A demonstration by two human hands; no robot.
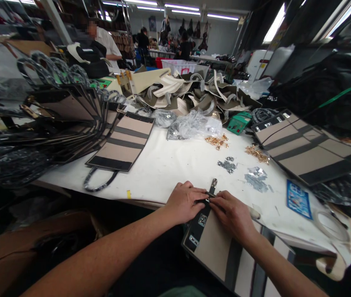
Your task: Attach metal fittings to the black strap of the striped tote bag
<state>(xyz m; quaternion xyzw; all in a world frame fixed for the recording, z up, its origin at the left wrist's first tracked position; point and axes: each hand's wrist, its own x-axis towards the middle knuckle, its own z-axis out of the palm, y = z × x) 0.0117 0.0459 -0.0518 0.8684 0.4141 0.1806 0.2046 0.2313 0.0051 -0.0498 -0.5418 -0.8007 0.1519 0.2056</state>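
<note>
Narrow black strap (211, 190) with a metal clip at its tip extends from the top edge of a tan-and-black striped bag panel (213, 243), which overhangs a white work table (159, 173). Both forearms reach in from below; the left hand (184, 202) and right hand (231, 217) sit together, fingers curled and clamped on the strap. Beyond the panel lie loose gold metal fittings (217, 141)
</note>
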